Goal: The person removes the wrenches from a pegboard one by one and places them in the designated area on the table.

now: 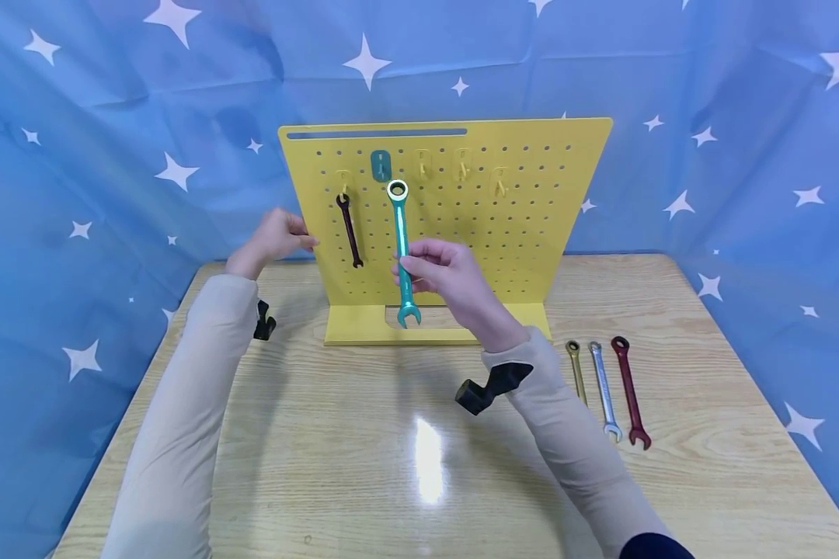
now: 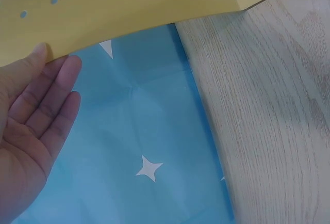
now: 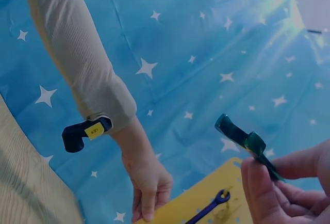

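Note:
My right hand (image 1: 454,279) pinches a teal combination wrench (image 1: 402,233) at its shaft, in front of the yellow pegboard (image 1: 454,221). The wrench stands almost upright, ring end on top and open end down. Just above the ring is a teal hook (image 1: 381,166) on the board. My left hand (image 1: 273,239) grips the board's left edge, and in the left wrist view its thumb (image 2: 36,59) lies on the front face with fingers behind. A dark purple wrench (image 1: 350,231) hangs from a yellow hook (image 1: 344,184) left of the teal one.
More yellow hooks (image 1: 464,166) line the board to the right. On the wooden table (image 1: 335,435), right of the board, lie a gold wrench (image 1: 576,371), a silver wrench (image 1: 604,390) and a red wrench (image 1: 631,392). A blue star-patterned cloth (image 1: 741,101) hangs behind.

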